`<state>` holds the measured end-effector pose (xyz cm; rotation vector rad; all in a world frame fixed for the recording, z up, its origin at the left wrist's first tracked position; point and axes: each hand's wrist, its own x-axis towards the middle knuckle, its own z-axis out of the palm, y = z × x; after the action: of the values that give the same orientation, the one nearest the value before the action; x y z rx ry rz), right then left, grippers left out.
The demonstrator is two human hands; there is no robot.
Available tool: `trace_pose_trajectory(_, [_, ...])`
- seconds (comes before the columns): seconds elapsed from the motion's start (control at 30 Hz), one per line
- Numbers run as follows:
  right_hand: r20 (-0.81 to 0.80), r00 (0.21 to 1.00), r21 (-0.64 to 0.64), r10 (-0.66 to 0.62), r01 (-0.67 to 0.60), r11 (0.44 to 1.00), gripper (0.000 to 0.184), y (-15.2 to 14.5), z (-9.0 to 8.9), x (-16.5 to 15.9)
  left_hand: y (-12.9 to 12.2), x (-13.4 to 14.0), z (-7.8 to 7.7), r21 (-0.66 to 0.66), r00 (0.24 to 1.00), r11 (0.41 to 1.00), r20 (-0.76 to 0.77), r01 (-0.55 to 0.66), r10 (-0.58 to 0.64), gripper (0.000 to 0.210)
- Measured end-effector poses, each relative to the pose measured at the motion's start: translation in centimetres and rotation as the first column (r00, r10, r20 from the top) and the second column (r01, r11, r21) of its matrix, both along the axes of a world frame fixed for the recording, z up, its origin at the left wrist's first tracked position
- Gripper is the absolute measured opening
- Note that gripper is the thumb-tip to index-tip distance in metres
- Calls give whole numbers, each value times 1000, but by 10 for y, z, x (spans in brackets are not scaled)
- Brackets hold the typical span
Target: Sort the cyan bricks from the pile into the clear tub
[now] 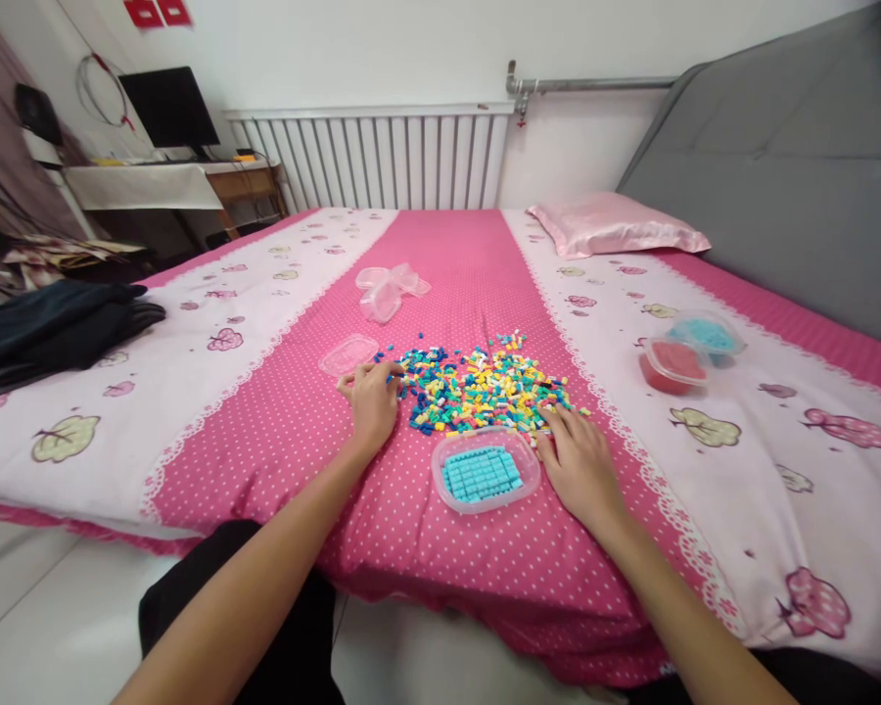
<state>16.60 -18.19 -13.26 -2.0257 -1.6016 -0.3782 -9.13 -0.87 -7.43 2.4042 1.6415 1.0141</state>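
Note:
A spread-out pile of small toy building bricks (485, 387) in blue, green, yellow, white and pink lies on the bed. At its left edge is my left hand (373, 399), fingers curled and fingertips drawn together beside some dark blue bricks; whatever they pinch is too small to make out. My right hand (579, 458) rests at the pile's right front edge, thumb and fingers apart, fingertips touching loose bricks. Between my hands, nearest me, stands a clear plastic tub (485, 504) with light blue bricks (483, 474) laid in neat rows.
A clear lid (348, 354) lies beyond my left hand, with more clear lids (386, 291) farther back. To the right sit a tub of red bricks (673, 364) and a tub of blue bricks (707, 335). Dark folded clothing (59, 328) lies at left, a pink pillow (617, 223) far right.

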Motion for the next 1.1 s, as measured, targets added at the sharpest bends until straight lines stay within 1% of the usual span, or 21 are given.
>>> trace_pose_trajectory(0.17, [-3, 1000, -1, -3, 3, 1000, 47, 0, 0, 0, 3, -1, -3, -28, 999, 1000, 48, -5, 6, 20])
trace_pose_trajectory(0.3, [-4, 1000, -3, -4, 4, 1000, 47, 0, -1, 0, 4, -1, -4, -36, 998, 999, 60, -1, 3, 24])
trace_pose_trajectory(0.4, [-2, 1000, -7, -3, 3, 1000, 47, 0, -1, 1, 4, -1, -5, -37, 998, 999, 61, 4, -2, 24])
trace_pose_trajectory(0.6, [0, 1000, -7, -3, 3, 1000, 47, 0, -1, 1, 6, -2, -6, -26, 996, 999, 79, -44, 46, 23])
trace_pose_trajectory(0.7, [0, 1000, -2, 2, -2, 1000, 46, 0, -2, 1, 6, -2, -5, -25, 996, 998, 72, -53, 55, 30])
trace_pose_trajectory(0.77, [-1, 1000, 1, 3, -3, 1000, 46, 0, -2, 1, 5, -1, -4, -21, 997, 999, 54, -48, 49, 35])
trace_pose_trajectory(0.83, [0, 1000, 3, 2, -2, 1000, 46, 0, -2, 1, 3, 0, -3, -9, 999, 999, 25, -35, 35, 34])
trace_pose_trajectory(1.0, [6, 1000, -2, -5, 5, 1000, 47, 0, -2, 1, -4, 4, -4, 26, 996, 1000, -94, -2, 4, 20])
trace_pose_trajectory(1.1, [10, 1000, -8, -9, 9, 1000, 47, 0, -1, 0, -4, 4, -6, 22, 988, 1000, -152, -18, 21, 17])
